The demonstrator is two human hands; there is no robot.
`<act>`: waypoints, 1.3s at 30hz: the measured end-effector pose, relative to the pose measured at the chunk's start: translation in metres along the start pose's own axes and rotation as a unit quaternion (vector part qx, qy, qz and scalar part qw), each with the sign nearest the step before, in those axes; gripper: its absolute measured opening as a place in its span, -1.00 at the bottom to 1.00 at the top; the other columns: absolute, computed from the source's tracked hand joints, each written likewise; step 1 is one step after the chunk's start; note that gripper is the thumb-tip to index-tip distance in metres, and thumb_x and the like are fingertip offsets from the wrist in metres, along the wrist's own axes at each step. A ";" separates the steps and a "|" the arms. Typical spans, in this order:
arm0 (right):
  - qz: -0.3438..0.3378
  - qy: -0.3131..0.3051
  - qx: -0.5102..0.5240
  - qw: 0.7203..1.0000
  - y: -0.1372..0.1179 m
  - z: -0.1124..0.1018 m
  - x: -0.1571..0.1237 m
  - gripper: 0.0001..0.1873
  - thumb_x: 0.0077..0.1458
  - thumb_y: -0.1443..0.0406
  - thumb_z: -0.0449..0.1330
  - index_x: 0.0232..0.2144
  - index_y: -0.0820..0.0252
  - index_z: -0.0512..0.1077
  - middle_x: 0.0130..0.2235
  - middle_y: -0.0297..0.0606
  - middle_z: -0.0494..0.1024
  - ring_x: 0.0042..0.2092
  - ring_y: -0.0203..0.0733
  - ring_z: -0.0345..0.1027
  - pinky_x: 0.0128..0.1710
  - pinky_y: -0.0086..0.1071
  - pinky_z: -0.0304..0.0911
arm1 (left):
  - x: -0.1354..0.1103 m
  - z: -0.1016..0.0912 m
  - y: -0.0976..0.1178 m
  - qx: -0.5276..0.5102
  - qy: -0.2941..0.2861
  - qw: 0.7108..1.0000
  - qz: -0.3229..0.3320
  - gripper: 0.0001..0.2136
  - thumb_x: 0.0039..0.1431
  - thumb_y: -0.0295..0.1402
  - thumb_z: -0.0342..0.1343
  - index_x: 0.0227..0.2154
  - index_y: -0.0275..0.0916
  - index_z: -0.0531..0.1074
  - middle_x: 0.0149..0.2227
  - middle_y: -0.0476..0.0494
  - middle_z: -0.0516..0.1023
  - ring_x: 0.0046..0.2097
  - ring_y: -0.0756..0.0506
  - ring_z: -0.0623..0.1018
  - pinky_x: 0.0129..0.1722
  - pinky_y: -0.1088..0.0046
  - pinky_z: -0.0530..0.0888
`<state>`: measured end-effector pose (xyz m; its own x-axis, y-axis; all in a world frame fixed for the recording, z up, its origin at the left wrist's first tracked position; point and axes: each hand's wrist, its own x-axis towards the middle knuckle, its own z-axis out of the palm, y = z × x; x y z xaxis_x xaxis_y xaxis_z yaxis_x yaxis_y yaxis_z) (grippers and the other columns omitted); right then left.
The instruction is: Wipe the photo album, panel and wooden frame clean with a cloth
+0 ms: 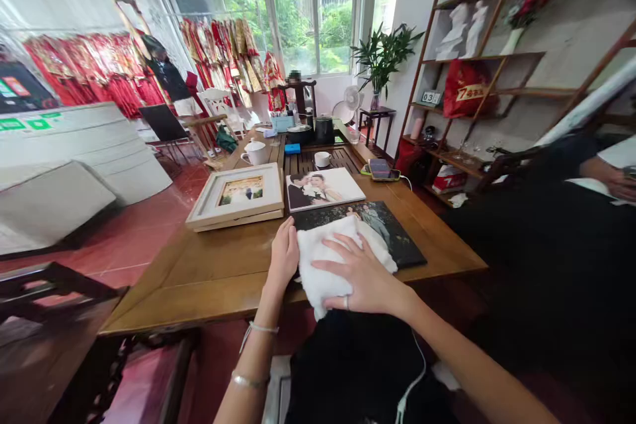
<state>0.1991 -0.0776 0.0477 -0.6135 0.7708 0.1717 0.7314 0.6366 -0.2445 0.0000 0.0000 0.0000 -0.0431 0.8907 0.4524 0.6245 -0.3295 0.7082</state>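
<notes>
A dark photo panel (400,238) with a couple printed on it lies at the table's near edge. A folded white cloth (322,255) covers its left front part and hangs slightly over the edge. My right hand (360,271) rests on the cloth with its fingers spread, a ring on one of them. At the panel's left edge, my left hand (285,252) has its fingers together, gripping the edge beside the cloth; its fingertips are partly hidden. Just behind lies a lighter wedding photo panel (328,189). Left of that are stacked white picture frames (237,195).
The wooden table (199,278) also carries a lidded white cup (255,152), a small white teacup (322,159), a blue box (293,148), a dark kettle (324,129) and phones (381,169). Another person sits at right; one stands far left near red garments (94,73).
</notes>
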 end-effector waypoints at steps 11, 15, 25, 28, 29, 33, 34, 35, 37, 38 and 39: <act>0.124 0.030 -0.036 0.991 0.084 -0.015 -0.028 -0.34 -0.01 -0.16 0.13 0.12 -0.17 0.30 0.28 -0.22 0.16 0.29 0.17 -0.12 0.19 0.22 -0.22 | -0.001 0.001 -0.004 0.032 -0.035 0.998 0.036 -0.63 0.25 -0.38 -0.14 0.05 -0.39 0.34 0.16 -0.39 0.34 0.19 -0.19 0.36 0.24 0.15 0.23; 0.146 0.029 -0.031 0.988 0.118 -0.021 -0.001 -0.32 -0.01 -0.18 0.11 0.13 -0.14 0.30 0.28 -0.22 0.15 0.29 0.19 -0.14 0.17 0.25 -0.17 | 0.000 0.001 -0.005 0.034 -0.040 0.998 0.036 -0.63 0.25 -0.39 -0.15 0.05 -0.41 0.34 0.15 -0.41 0.35 0.19 -0.20 0.36 0.23 0.14 0.24; 0.159 0.052 -0.055 0.984 0.117 -0.017 0.012 -0.37 0.01 -0.14 0.12 0.09 -0.10 0.33 0.26 -0.19 0.20 0.27 0.19 -0.07 0.15 0.22 -0.10 | -0.001 0.003 -0.007 0.024 -0.019 0.999 0.037 -0.64 0.24 -0.41 -0.16 0.03 -0.35 0.35 0.14 -0.35 0.37 0.17 -0.18 0.38 0.23 0.13 0.25; 0.132 0.069 -0.059 0.987 0.098 -0.010 -0.020 -0.38 0.02 -0.15 0.11 0.08 -0.11 0.34 0.25 -0.19 0.22 0.26 0.18 -0.05 0.16 0.19 -0.10 | -0.002 0.004 -0.006 0.013 -0.011 0.999 0.035 -0.64 0.23 -0.42 -0.15 0.03 -0.34 0.36 0.13 -0.34 0.38 0.17 -0.17 0.38 0.23 0.14 0.25; 0.121 0.072 -0.059 0.988 0.091 -0.008 -0.032 -0.38 0.02 -0.16 0.11 0.08 -0.10 0.35 0.24 -0.18 0.23 0.26 0.17 -0.05 0.17 0.17 -0.11 | -0.002 0.005 -0.006 0.011 -0.009 0.999 0.034 -0.64 0.23 -0.42 -0.16 0.03 -0.34 0.36 0.13 -0.35 0.38 0.17 -0.17 0.38 0.23 0.14 0.25; 0.103 0.074 -0.056 0.990 0.075 -0.004 -0.070 -0.35 -0.02 -0.17 0.13 0.10 -0.15 0.32 0.26 -0.19 0.20 0.27 0.18 -0.08 0.18 0.17 -0.14 | -0.003 0.005 -0.007 0.012 -0.011 0.999 0.030 -0.63 0.23 -0.41 -0.17 0.03 -0.39 0.35 0.13 -0.39 0.37 0.18 -0.19 0.37 0.23 0.13 0.24; 0.104 0.072 -0.055 0.991 0.074 -0.004 -0.074 -0.34 -0.02 -0.18 0.13 0.10 -0.15 0.32 0.26 -0.20 0.19 0.28 0.18 -0.08 0.18 0.17 -0.14 | -0.003 0.005 -0.007 0.011 -0.012 0.999 0.030 -0.63 0.24 -0.41 -0.18 0.03 -0.39 0.35 0.13 -0.39 0.37 0.18 -0.19 0.37 0.23 0.12 0.24; 0.105 0.070 -0.053 0.991 0.074 -0.004 -0.076 -0.34 -0.03 -0.18 0.13 0.09 -0.15 0.32 0.26 -0.20 0.19 0.28 0.17 -0.08 0.19 0.16 -0.14 | -0.003 0.006 -0.008 0.010 -0.013 0.999 0.031 -0.63 0.24 -0.40 -0.18 0.04 -0.39 0.34 0.14 -0.39 0.37 0.18 -0.19 0.37 0.23 0.12 0.23; 0.114 0.065 -0.048 0.990 0.077 -0.007 -0.073 -0.34 -0.03 -0.19 0.13 0.09 -0.16 0.33 0.25 -0.21 0.20 0.27 0.16 -0.07 0.18 0.14 -0.11 | -0.003 0.006 -0.011 0.005 -0.014 0.999 0.036 -0.63 0.23 -0.40 -0.17 0.04 -0.37 0.34 0.14 -0.39 0.37 0.18 -0.19 0.37 0.23 0.11 0.23; 0.119 0.063 -0.045 0.990 0.080 -0.008 -0.068 -0.34 -0.04 -0.19 0.12 0.08 -0.16 0.33 0.25 -0.22 0.22 0.27 0.15 -0.06 0.18 0.13 -0.09 | -0.003 0.006 -0.012 0.002 -0.015 0.999 0.038 -0.63 0.23 -0.41 -0.17 0.05 -0.36 0.33 0.14 -0.38 0.37 0.18 -0.19 0.37 0.23 0.10 0.23; 0.126 0.062 -0.042 0.989 0.083 -0.010 -0.062 -0.35 -0.03 -0.20 0.12 0.08 -0.17 0.33 0.24 -0.23 0.23 0.27 0.14 -0.05 0.17 0.12 -0.08 | -0.003 0.006 -0.014 -0.001 -0.015 0.999 0.040 -0.63 0.23 -0.42 -0.18 0.05 -0.35 0.33 0.14 -0.38 0.37 0.18 -0.18 0.37 0.23 0.10 0.24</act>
<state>0.3008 -0.0721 0.0258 -0.3721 0.8987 0.2321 0.8817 0.4204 -0.2140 -0.0042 0.0041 -0.0143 0.0302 0.8701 0.4919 0.6234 -0.4011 0.6712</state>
